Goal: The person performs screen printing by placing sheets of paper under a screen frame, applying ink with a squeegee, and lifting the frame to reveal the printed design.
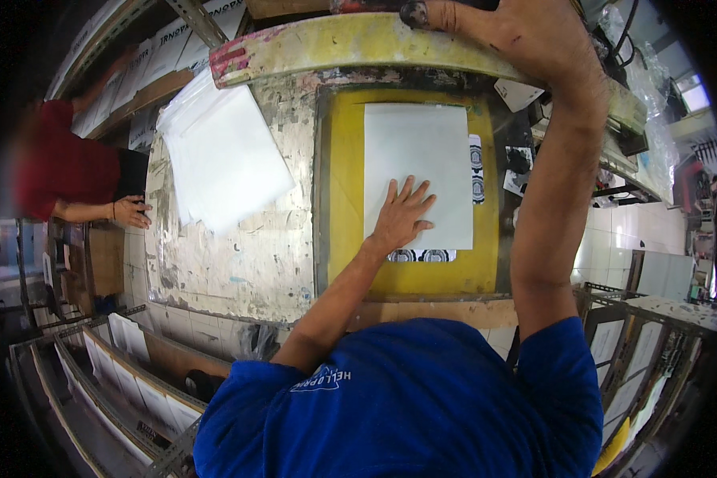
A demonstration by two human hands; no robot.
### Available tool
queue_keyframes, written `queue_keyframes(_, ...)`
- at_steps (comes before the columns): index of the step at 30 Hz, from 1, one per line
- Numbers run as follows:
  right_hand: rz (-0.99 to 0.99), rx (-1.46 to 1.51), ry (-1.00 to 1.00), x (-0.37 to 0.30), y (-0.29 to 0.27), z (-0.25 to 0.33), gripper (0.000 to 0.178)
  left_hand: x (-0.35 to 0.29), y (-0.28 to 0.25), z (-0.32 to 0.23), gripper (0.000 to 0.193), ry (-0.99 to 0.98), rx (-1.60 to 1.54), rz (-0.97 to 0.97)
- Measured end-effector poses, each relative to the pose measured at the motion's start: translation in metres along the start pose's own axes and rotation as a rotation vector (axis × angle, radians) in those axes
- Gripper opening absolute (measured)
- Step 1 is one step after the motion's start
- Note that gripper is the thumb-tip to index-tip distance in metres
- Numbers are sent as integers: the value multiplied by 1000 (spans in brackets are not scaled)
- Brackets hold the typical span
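My left hand (pixel 404 213) lies flat with its fingers spread on a blank white sheet (pixel 418 143). That sheet rests on a yellow panel (pixel 346 267) set in a dark border. From beneath its right and lower edges shows a sheet with dark round prints (pixel 476 171). At the top, my right hand (pixel 522 36) grips a long wooden frame bar (pixel 327 46), stained yellow and pink. Its thumb lies along the bar; the other fingers are mostly hidden. Left of the panel, several white sheets (pixel 227 159) lie fanned on the worn, paint-marked table (pixel 239 267).
A person in a red shirt (pixel 52 163) stands at the left, one hand (pixel 131 212) by the table's edge. Metal racks holding boards (pixel 135 382) stand at the lower left, with another rack (pixel 633 362) at the lower right. Clear plastic wrap (pixel 653 103) hangs at the upper right.
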State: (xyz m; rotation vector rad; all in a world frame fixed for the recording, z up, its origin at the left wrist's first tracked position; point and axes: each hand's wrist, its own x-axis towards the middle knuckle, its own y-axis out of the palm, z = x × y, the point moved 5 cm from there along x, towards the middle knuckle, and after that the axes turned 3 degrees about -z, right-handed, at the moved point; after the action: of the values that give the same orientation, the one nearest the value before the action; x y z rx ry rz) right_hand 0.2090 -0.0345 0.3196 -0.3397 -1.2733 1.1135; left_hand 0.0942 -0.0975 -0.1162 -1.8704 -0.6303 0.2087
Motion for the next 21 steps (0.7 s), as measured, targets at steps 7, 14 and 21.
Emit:
queue_keyframes(7,37,23,184,12,24,-54,44,1,-9,5,65,47,-143,-84)
queue_keyframes(14,87,-64,-3,-52,14,2,47,-37,-143,13,88,-254,-859,-815)
queue_keyframes(21,-31,-138,-3,-170,64,34,48,-127,-183,6,111,-533,-1249,-1045)
